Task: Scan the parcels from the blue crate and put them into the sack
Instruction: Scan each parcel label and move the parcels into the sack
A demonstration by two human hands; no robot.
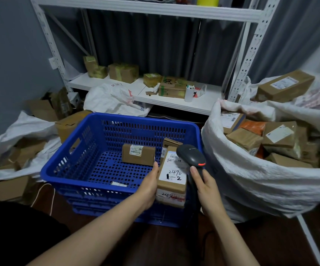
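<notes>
Over the near right corner of the blue crate (74,166), the left hand (147,187) grips a brown parcel (171,177) by its left edge, label up. Just right of it, the right hand (207,191) holds a black scanner (190,154) by the handle, its head covering the parcel's far end. Beyond the left hand a smaller parcel (138,155) lies in the crate. Right of the right hand stands the white sack (251,185), open and nearly full of boxes. A white shelf (174,102) with cartons stands behind the crate.
</notes>
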